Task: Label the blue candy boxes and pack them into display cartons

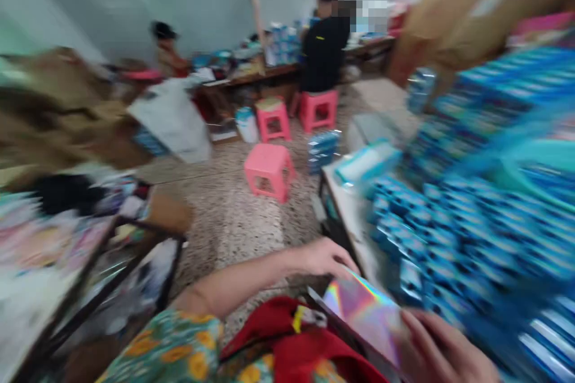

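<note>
Between my two hands is a shiny, rainbow-coloured holographic sheet or flat box (362, 311); its exact kind does not show. My left hand (326, 258) grips its far left corner, thumb and fingers closed on the edge. At the near right end my right hand (442, 344) is wrapped over the other edge, somewhat blurred. Below the sheet lies my red apron (309, 347), with a small white and yellow item on it. Many small blue packs (431, 233) stand in rows on the table just right of my hands.
Blue stacked packs (485, 102) and a turquoise basin (516, 161) are at right. Pink stools (269, 167) stand on the speckled floor ahead. A cluttered table (40, 305) is at left. Two people are at the back bench, one in a black shirt (326, 51).
</note>
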Action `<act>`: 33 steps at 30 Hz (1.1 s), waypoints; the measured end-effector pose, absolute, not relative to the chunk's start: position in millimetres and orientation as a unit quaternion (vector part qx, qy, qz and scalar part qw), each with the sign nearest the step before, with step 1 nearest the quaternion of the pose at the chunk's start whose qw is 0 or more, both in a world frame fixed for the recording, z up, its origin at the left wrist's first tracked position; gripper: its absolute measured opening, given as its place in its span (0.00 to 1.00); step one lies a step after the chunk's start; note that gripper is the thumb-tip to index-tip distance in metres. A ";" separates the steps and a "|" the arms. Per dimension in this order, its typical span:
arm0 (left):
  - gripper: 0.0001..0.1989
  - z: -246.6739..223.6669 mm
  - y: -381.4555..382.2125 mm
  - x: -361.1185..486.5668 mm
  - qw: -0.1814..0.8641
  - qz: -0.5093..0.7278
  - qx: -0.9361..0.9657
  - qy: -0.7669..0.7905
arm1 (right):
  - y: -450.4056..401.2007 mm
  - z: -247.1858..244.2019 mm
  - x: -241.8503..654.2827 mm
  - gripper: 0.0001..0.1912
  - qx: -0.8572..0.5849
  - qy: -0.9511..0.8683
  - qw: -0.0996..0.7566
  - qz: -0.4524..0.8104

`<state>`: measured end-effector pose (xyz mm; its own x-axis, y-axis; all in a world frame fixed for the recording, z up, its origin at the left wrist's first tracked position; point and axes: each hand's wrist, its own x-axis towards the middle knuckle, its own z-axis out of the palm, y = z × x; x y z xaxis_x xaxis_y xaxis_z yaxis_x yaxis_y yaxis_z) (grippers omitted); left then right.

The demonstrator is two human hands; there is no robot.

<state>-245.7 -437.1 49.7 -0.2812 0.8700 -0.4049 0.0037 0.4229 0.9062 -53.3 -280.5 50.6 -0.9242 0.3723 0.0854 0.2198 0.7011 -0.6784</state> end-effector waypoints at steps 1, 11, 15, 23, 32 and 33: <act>0.12 52.1 -440.5 -248.6 0.493 0.433 0.313 0.687 | -282.2 54.0 -45.9 0.22 -0.183 -0.914 0.102 0.347; 0.12 70.3 -394.8 -252.7 0.179 0.260 0.625 0.714 | -289.6 68.4 -28.8 0.15 -0.306 -0.888 0.130 0.318; 0.15 64.2 -370.9 -219.2 0.189 0.139 0.752 0.616 | -294.7 70.8 -12.2 0.14 -0.360 -0.882 0.145 0.268; 0.20 41.8 -317.4 -208.5 0.303 0.115 0.745 0.583 | -281.9 71.7 53.2 0.12 -0.469 -0.824 0.109 0.299; 0.20 2.9 -240.1 -169.9 0.296 0.127 0.698 0.640 | -198.0 41.8 158.0 0.13 -0.527 -0.749 0.081 0.393; 0.20 -1.2 -235.6 -168.1 0.291 0.123 0.693 0.648 | -188.5 35.0 166.5 0.12 -0.523 -0.734 0.102 0.421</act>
<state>-168.1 -235.6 -1.2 0.1300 0.9697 -0.2067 0.8259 0.0094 0.5637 166.5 -188.5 35.0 -0.4323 0.8536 -0.2906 0.6815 0.0982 -0.7252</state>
